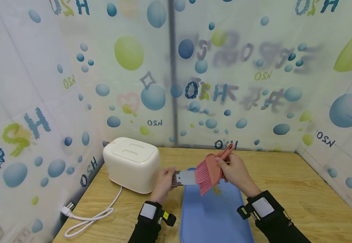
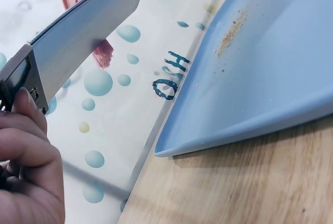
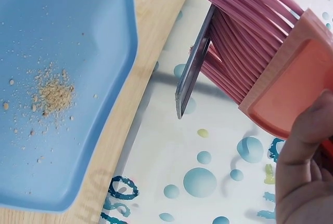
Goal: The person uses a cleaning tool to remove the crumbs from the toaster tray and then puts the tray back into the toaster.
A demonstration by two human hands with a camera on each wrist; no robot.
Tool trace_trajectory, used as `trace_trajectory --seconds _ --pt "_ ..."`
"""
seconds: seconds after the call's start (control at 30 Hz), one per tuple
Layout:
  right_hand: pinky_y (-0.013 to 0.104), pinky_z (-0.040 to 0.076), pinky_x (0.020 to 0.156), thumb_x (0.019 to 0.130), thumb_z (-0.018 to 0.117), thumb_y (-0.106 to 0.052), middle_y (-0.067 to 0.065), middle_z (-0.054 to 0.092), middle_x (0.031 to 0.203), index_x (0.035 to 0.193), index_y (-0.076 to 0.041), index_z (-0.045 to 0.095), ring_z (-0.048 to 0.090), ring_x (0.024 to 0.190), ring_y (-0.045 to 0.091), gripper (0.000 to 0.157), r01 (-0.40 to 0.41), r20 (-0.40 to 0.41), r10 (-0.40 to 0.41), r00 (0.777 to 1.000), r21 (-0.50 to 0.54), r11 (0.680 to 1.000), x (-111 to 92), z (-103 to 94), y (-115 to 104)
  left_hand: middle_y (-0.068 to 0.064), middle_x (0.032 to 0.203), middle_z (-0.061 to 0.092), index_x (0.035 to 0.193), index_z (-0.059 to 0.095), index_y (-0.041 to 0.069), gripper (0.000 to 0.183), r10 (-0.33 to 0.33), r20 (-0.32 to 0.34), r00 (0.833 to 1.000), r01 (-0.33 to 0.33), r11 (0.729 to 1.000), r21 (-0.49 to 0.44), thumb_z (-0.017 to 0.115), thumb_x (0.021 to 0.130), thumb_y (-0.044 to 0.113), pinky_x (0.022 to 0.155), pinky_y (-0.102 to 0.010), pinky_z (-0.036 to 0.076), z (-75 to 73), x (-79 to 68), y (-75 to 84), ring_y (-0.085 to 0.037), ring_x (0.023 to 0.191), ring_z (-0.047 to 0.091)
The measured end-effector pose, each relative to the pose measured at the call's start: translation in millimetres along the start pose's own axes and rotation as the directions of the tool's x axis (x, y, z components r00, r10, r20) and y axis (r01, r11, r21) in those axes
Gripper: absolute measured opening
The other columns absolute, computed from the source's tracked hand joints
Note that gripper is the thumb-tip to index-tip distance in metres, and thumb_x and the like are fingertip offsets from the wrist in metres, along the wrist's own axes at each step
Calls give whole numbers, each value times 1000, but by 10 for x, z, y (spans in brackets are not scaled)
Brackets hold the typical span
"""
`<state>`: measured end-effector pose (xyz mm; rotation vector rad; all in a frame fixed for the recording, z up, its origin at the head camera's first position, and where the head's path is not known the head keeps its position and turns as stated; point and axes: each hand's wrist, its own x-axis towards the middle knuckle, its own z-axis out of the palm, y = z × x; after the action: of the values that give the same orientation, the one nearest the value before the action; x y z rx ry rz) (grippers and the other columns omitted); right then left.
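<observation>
Over a blue tray (image 1: 215, 219), my left hand (image 1: 163, 184) pinches the dark end of a metal crumb tray (image 1: 186, 178), fingers curled at its edge. My right hand (image 1: 236, 172) grips a pink brush (image 1: 214, 165) by the handle. Its bristles (image 3: 244, 42) straddle the far end of the metal plate, some above and some below it in the right wrist view. A small heap of light brown crumbs (image 3: 54, 96) lies in the blue tray below, with finer bits scattered round it.
A cream toaster (image 1: 132, 165) with its top covered stands left of my left hand. Its white cord (image 1: 92, 220) lies looped on the wooden table (image 1: 300, 189), the plug (image 1: 66, 211) at the left edge. Patterned curtains (image 1: 151, 67) enclose the table at the back and sides.
</observation>
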<state>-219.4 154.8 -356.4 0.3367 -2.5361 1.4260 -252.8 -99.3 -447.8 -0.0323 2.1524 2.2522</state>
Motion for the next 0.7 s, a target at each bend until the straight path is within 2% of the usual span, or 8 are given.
trace_trajectory --seconds 0.2,0.7 --pt "32 46 43 106 54 -12 16 62 85 125 7 58 52 43 21 28 6 -8 -6 1000 8 1000 -8 -17 26 0 71 59 103 67 -3 39 -4 4 1000 4 1000 -3 46 110 30 51 -22 40 -4 -6 6 -9 55 54" --pt "32 46 44 107 53 -16 14 60 80 126 7 57 52 46 20 30 -27 -3 27 1000 24 999 -19 -52 37 0 71 60 103 66 -4 41 -15 7 1000 15 1000 -15 46 110 31 51 -22 39 -14 -13 22 -8 55 54"
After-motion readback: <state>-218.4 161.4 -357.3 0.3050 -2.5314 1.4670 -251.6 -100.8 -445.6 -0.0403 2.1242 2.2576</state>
